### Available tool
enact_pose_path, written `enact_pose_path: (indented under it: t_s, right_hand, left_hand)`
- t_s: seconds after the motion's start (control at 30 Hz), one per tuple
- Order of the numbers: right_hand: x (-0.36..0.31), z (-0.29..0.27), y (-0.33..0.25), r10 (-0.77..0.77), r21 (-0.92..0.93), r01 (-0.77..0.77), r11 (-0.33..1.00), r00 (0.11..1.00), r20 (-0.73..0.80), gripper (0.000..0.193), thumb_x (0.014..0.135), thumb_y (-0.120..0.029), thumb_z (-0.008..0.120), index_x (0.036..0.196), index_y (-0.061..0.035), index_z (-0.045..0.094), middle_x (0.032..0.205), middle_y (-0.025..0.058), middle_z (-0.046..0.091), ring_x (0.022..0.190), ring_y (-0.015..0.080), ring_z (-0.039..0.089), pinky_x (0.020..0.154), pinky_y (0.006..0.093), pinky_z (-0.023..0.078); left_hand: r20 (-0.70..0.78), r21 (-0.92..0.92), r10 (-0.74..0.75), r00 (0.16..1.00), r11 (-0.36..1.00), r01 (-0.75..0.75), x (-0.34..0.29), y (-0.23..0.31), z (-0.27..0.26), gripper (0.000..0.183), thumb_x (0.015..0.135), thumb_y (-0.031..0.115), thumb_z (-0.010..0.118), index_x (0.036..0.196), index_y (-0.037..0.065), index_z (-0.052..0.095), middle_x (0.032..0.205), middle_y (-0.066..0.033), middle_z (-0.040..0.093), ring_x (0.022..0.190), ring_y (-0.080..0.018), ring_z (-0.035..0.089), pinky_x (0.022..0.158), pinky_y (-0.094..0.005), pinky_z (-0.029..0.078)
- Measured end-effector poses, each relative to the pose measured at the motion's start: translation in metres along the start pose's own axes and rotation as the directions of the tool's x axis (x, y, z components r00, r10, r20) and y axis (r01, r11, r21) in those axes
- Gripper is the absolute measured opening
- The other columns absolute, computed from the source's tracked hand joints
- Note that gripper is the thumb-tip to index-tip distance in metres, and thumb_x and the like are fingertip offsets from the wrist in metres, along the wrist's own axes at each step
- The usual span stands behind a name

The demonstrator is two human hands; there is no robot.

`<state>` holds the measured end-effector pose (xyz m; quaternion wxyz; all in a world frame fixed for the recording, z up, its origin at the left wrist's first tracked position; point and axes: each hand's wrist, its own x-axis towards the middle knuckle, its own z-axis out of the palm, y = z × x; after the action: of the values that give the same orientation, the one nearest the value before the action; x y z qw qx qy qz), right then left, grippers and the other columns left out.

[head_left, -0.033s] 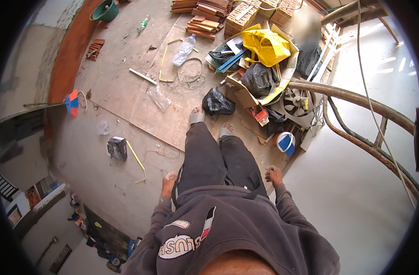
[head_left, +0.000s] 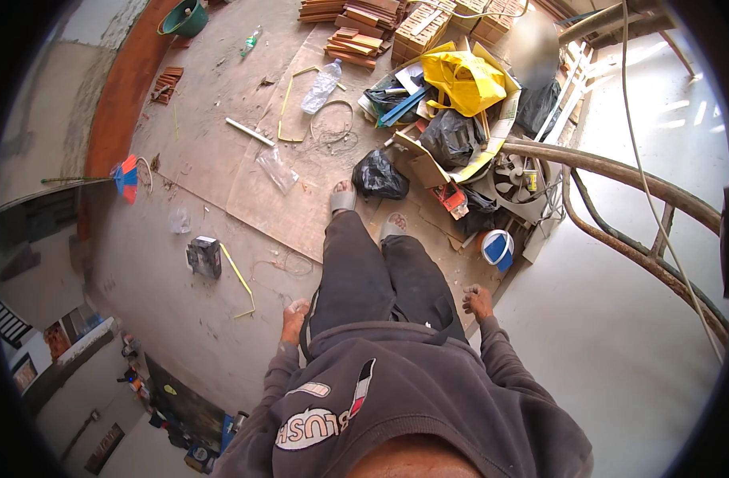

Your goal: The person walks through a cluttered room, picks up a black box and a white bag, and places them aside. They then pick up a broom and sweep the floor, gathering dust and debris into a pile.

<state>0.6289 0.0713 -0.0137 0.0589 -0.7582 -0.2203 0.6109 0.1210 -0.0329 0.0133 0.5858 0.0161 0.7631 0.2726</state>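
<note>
My left hand [head_left: 294, 320] hangs beside my left thigh, with nothing seen in it. Its fingers point toward the floor, loose and partly hidden behind the back of the hand. On the other side, my right hand [head_left: 478, 303] hangs out from my hip, fingers loosely bent and apart, holding nothing. Between the hands are my dark trousers [head_left: 356, 271]. A black plastic bag [head_left: 380, 176] lies just ahead of my sandals. Nearest to my right hand is a white bucket [head_left: 497, 248] with something blue in it. Left of my legs stands a dark box [head_left: 204, 258] beside a yellow folding rule [head_left: 237, 276].
Ahead right is a heap with a yellow bag [head_left: 465, 83] and a fan [head_left: 517, 176]. Bricks [head_left: 422, 33] and tiles [head_left: 352, 48] are stacked behind. A clear bottle [head_left: 322, 86], white pipe [head_left: 250, 132], broom head [head_left: 126, 180] and green bucket [head_left: 183, 19] lie about. Wooden poles [head_left: 619, 169] stand right.
</note>
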Motion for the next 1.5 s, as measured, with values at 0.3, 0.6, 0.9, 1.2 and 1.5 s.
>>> enact_pose_path:
  t_s: [0.3, 0.6, 0.9, 1.2, 1.5]
  right_hand:
    - [0.020, -0.001, -0.059, -0.168, 0.034, 0.167, 0.985, 0.985, 0.024, 0.025, 0.073, -0.004, 0.050, 0.096, 0.0031, 0.059, 0.070, 0.0103, 0.059, 0.051, 0.0164, 0.057, 0.042, 0.0265, 0.045]
    - [0.007, 0.031, -0.074, -0.123, 0.033, 0.122, 0.992, 0.992, 0.037, 0.027, 0.073, -0.003, 0.050, 0.098, 0.0027, 0.058, 0.071, 0.0109, 0.059, 0.052, 0.0174, 0.058, 0.043, 0.0275, 0.046]
    - [-0.027, 0.053, -0.047, -0.003, -0.021, 0.002, 1.000, 0.999, -0.036, 0.023, 0.079, -0.004, 0.046, 0.099, 0.0013, 0.055, 0.072, 0.0113, 0.058, 0.053, 0.0190, 0.057, 0.044, 0.0291, 0.045]
    - [-0.040, 0.146, -0.069, -0.084, 0.080, 0.085, 0.993, 0.996, -0.006, 0.019, 0.077, -0.003, 0.049, 0.094, 0.0006, 0.058, 0.067, 0.0088, 0.058, 0.050, 0.0180, 0.057, 0.041, 0.0284, 0.045]
    - [-0.049, 0.204, -0.096, -0.325, -0.322, 0.317, 0.892, 0.945, 0.029, 0.016, 0.079, -0.005, 0.052, 0.091, -0.0002, 0.060, 0.068, 0.0097, 0.059, 0.050, 0.0188, 0.058, 0.042, 0.0289, 0.047]
  left_hand:
    - [-0.060, -0.043, 0.035, 0.998, 0.998, -0.037, -0.003, -0.016, 0.002, 0.036, 0.085, 0.010, 0.058, 0.115, -0.007, 0.052, 0.097, -0.0105, 0.062, 0.081, -0.0157, 0.060, 0.071, -0.0258, 0.049]
    - [-0.057, -0.113, -0.048, 0.997, 0.993, 0.041, -0.003, -0.007, -0.028, 0.033, 0.084, 0.011, 0.058, 0.113, -0.004, 0.054, 0.093, -0.0085, 0.064, 0.079, -0.0148, 0.061, 0.068, -0.0247, 0.048]
    - [-0.010, -0.150, -0.048, 0.999, 0.988, 0.046, 0.025, 0.051, -0.077, 0.041, 0.089, 0.022, 0.056, 0.121, -0.001, 0.048, 0.098, -0.0117, 0.063, 0.083, -0.0196, 0.063, 0.070, -0.0292, 0.049]
    - [-0.086, 0.004, -0.054, 0.995, 0.999, 0.054, 0.020, 0.077, -0.181, 0.039, 0.090, 0.019, 0.054, 0.120, -0.004, 0.046, 0.095, -0.0147, 0.062, 0.078, -0.0225, 0.064, 0.066, -0.0324, 0.054]
    - [-0.124, -0.092, 0.053, 0.991, 0.994, -0.065, 0.054, 0.133, -0.251, 0.045, 0.090, 0.022, 0.055, 0.124, -0.005, 0.043, 0.102, -0.0175, 0.060, 0.086, -0.0253, 0.063, 0.070, -0.0329, 0.054]
